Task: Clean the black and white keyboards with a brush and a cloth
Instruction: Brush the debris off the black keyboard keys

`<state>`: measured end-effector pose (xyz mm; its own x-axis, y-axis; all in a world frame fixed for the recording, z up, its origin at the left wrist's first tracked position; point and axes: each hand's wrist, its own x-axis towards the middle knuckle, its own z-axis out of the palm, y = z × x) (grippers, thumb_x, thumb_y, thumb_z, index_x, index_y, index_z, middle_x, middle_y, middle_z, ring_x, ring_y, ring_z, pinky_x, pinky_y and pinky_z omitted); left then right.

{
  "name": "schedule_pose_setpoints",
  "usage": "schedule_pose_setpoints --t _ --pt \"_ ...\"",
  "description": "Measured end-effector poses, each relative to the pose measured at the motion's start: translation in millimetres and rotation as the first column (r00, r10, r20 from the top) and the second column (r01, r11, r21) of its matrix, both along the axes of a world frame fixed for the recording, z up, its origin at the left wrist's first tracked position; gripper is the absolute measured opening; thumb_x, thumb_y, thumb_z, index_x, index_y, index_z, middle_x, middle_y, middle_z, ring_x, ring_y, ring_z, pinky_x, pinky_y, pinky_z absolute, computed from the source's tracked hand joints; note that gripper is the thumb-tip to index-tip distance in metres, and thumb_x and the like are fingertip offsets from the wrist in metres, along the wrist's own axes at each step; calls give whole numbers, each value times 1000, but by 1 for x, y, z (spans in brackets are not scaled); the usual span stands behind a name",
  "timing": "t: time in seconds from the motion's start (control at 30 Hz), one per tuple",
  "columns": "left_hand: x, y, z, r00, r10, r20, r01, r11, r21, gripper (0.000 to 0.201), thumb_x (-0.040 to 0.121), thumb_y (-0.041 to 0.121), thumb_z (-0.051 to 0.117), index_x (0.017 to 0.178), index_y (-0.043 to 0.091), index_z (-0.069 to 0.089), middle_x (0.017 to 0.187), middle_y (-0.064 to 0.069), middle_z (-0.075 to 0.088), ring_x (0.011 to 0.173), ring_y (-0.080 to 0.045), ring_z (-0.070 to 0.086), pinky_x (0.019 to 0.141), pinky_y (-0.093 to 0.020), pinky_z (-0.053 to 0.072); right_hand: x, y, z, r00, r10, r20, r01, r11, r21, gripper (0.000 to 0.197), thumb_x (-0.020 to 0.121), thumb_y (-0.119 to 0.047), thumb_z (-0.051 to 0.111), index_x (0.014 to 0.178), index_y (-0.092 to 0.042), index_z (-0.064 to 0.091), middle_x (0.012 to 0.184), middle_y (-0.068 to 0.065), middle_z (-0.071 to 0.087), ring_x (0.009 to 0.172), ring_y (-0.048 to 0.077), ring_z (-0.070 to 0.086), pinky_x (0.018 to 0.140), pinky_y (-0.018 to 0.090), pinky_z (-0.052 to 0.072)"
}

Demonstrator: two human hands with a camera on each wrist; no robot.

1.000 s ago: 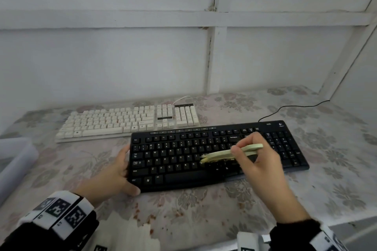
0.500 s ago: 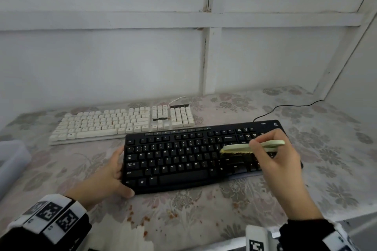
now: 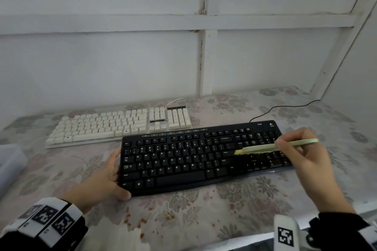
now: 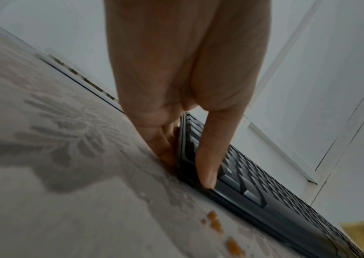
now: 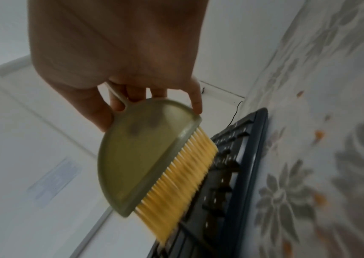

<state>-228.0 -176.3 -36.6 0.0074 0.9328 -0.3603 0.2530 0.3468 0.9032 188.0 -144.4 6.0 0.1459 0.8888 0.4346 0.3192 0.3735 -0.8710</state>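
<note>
The black keyboard (image 3: 173, 165) lies across the middle of the flowered tablecloth, and the white keyboard (image 3: 102, 126) lies behind it to the left. My left hand (image 3: 111, 175) braces the black keyboard's front left corner. Its fingers lie along the left edge (image 4: 183, 139) and its straight thumb (image 4: 207, 165) rests at the corner. My right hand (image 3: 289, 140) grips the thin handle of a pale green brush (image 3: 259, 149). The brush's yellow bristles (image 5: 181, 178) touch the keys near the Enter and arrow keys, at the right part of the black keyboard (image 5: 242, 139).
A translucent plastic box (image 3: 8, 167) stands at the table's left edge. The black cable (image 3: 285, 108) runs back right toward the white panelled wall. Orange specks (image 3: 142, 222) dot the cloth in front of the keyboard. A pale folded thing (image 3: 122, 238) lies at the near edge.
My right hand has swept the brush to the right along the black keyboard, from the middle letter keys to the Enter and arrow keys. The left hand has stayed at the corner.
</note>
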Motion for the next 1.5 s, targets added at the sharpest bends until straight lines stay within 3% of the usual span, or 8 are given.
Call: schedule_pose_setpoints --t 0.27,0.5,0.73,0.87,0.93,1.03,1.23,1.5 --pt "0 1 -2 1000 1 14 -2 1000 11 142 33 -7 80 143 48 10 132 -1 54 119 -21 55 85 -33 50 54 17 5 966 -210 152 207 978 37 18 87 -18 65 75 -23 53 72 -18 60 66 0 52 55 7 37" --pt "0 0 -2 1000 9 20 -9 1000 15 140 34 -8 80 142 49 12 130 2 55 118 -20 55 91 -38 49 37 12 -2 997 18 77 -16 1000 -25 32 71 -50 64 81 -21 58 76 -1 60 68 6 51 60 12 39" --pt "1 0 0 1000 -4 10 3 1000 11 142 33 -5 80 144 47 9 130 2 55 118 -19 56 93 -37 47 41 10 2 994 -34 103 36 999 -11 12 85 -16 66 79 -22 58 79 -3 63 75 8 56 66 9 42" --pt "2 1 1 1000 -3 7 3 1000 8 137 42 -17 75 146 42 8 122 6 56 110 -13 57 85 -30 47 38 3 2 991 -1 131 6 999 -37 35 74 -58 65 80 -25 58 83 -1 63 75 5 57 67 9 42" --pt "3 0 2 1000 -9 0 9 1000 4 137 42 -15 75 146 42 7 124 5 56 112 -13 57 86 -30 47 39 3 8 972 -120 201 126 992 -18 14 84 -39 67 77 -34 56 85 -6 61 76 5 55 64 6 38" --pt "4 -1 3 1000 -3 -7 3 1000 2 135 44 -19 74 146 41 9 125 3 56 112 -12 56 85 -29 47 30 -2 17 915 -255 314 248 967 60 31 85 -11 65 74 -37 52 79 -3 57 79 14 51 66 8 36" --pt "7 -1 7 1000 -5 -21 6 1000 14 129 55 -30 69 145 43 12 125 3 57 109 -11 58 76 -25 50 -79 -36 31 972 87 220 -91 996 8 11 83 -24 67 77 -32 62 79 -10 64 79 8 59 70 20 47" --pt "10 -3 10 996 -29 -87 35 997 72 113 63 -30 65 138 39 15 112 -5 62 91 -11 66 61 -19 53 -204 -65 23 875 376 304 -345 926 -150 12 85 -43 59 93 -35 55 97 -18 59 95 2 46 89 42 39"
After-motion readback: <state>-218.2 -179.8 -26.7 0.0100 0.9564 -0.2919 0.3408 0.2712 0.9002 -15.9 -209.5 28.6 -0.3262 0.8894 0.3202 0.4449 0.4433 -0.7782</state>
